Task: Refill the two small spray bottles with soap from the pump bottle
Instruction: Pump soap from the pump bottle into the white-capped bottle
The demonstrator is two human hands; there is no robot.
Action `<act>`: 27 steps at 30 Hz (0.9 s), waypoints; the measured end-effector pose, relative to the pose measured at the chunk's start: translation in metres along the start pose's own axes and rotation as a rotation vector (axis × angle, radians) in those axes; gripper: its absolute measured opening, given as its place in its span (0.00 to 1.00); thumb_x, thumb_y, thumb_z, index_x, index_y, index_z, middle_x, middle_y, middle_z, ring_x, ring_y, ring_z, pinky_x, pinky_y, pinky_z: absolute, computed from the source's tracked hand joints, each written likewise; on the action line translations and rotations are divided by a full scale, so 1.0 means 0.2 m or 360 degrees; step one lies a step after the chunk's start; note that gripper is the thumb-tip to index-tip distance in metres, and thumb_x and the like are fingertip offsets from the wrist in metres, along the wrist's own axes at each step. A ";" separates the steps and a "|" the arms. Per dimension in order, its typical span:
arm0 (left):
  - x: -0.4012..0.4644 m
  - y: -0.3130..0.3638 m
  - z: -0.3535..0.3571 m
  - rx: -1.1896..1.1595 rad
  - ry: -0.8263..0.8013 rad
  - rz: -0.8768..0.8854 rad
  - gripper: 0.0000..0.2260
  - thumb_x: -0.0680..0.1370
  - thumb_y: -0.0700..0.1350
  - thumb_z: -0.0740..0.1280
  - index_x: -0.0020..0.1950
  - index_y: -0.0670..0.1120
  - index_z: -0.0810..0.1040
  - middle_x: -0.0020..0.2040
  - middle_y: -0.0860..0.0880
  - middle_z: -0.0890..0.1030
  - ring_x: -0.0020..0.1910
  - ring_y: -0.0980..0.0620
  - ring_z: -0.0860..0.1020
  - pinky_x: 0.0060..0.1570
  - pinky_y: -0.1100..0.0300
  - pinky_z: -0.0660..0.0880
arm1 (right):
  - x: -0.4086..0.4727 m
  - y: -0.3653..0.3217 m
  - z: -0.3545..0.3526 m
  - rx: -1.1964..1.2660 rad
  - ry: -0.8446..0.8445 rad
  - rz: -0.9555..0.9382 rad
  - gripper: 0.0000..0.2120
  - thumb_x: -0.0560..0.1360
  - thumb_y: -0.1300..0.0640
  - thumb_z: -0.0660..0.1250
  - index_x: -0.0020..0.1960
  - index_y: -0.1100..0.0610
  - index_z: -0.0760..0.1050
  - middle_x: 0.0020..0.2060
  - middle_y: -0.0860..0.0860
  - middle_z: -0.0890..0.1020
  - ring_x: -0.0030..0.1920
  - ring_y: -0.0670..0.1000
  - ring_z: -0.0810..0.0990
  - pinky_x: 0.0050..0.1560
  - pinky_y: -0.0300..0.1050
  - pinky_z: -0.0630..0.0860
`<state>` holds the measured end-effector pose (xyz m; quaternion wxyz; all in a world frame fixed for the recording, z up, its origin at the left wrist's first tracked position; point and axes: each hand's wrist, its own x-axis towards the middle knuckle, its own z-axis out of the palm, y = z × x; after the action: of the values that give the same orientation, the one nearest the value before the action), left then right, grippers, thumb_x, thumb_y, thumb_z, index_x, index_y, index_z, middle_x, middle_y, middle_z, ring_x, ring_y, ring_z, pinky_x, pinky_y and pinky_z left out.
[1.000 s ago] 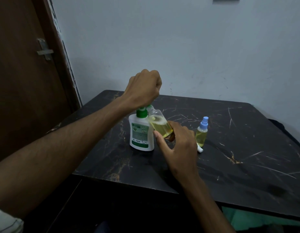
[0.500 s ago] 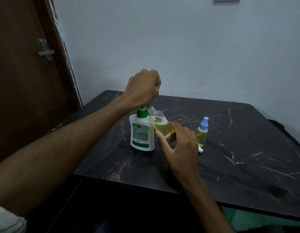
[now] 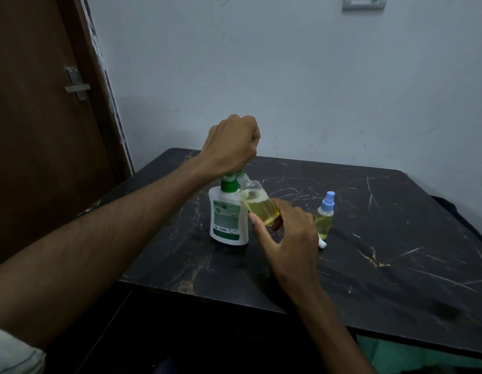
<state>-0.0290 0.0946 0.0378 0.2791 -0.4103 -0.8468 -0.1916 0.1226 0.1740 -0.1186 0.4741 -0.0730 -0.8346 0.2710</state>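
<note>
A white pump bottle (image 3: 226,217) with a green collar stands on the black marble table (image 3: 369,265). My left hand (image 3: 231,143) is curled in a fist on top of its pump head, which is hidden under it. My right hand (image 3: 288,238) holds an uncapped small clear bottle (image 3: 258,205) of yellow soap, tilted with its open neck under the pump's nozzle. A second small spray bottle (image 3: 324,220) with a blue cap stands upright to the right. A white piece (image 3: 322,243), perhaps the removed sprayer, lies at its foot.
A brown door (image 3: 40,130) with a metal latch stands at the left, beside the table's left edge. A pale wall runs behind the table, with a switch plate (image 3: 364,2) at the top right. The table's front edge lies close to me.
Almost nothing has moved. My left fist stays on the pump head and my right hand keeps the tilted bottle at the nozzle.
</note>
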 end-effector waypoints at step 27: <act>0.02 0.01 0.00 0.0011 0.0005 0.0051 0.18 0.70 0.30 0.61 0.28 0.51 0.67 0.28 0.55 0.68 0.29 0.55 0.69 0.41 0.46 0.82 | 0.00 0.00 0.01 0.0017 0.0092 -0.0050 0.20 0.79 0.40 0.67 0.62 0.53 0.79 0.42 0.43 0.76 0.44 0.44 0.71 0.47 0.38 0.64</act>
<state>-0.0294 0.0976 0.0394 0.2848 -0.4226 -0.8403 -0.1849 0.1205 0.1726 -0.1186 0.5026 -0.0651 -0.8201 0.2656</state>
